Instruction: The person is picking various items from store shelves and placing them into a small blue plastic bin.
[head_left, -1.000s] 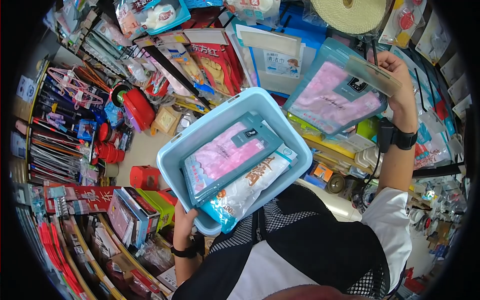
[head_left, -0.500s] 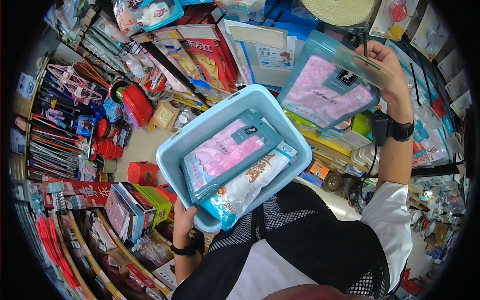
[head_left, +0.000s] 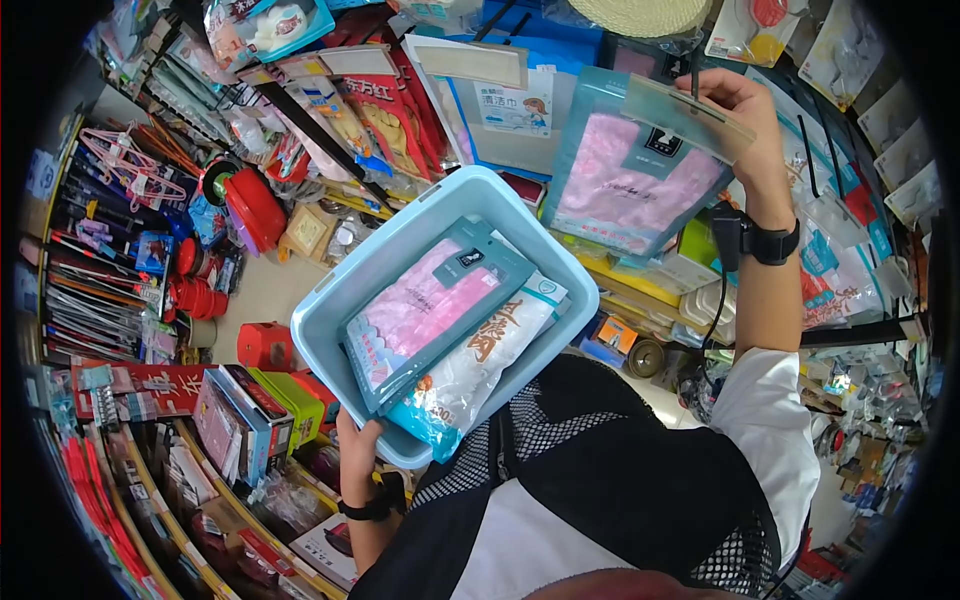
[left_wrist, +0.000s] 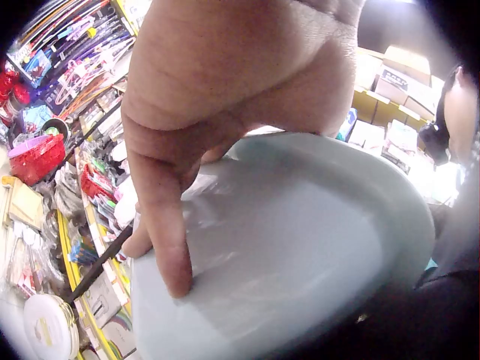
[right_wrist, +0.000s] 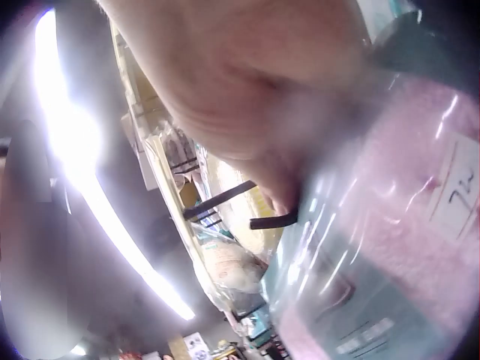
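My left hand (head_left: pixel 358 447) grips a light blue plastic bin (head_left: pixel 330 300) at its lower left corner, fingers spread along the outer wall (left_wrist: pixel 285 247) in the left wrist view. Inside the bin lie a teal-edged pack with a pink towel (head_left: pixel 425 305) and a white bag with orange characters (head_left: pixel 490 355). At the rack, my right hand (head_left: pixel 745 115) holds the top edge of another pink towel pack (head_left: pixel 630 185), close to a black hook (right_wrist: pixel 274 222). A clear tag holder (head_left: pixel 690 120) overlaps the pack's upper part. The right fingertips are partly hidden.
Beside the held pack hang blue-backed cleaning cloths (head_left: pixel 510 110) and red glove packs (head_left: pixel 395 120). Pink hangers (head_left: pixel 130 165) and red basins (head_left: pixel 255 210) stand far left. Crowded shelves (head_left: pixel 190 500) fill the lower left. A red stool-like item (head_left: pixel 265 347) sits on the floor.
The head view has shifted, so rack, bin and right hand all appear farther left. The held towel pack looks slightly more upright. Both hands keep their holds.
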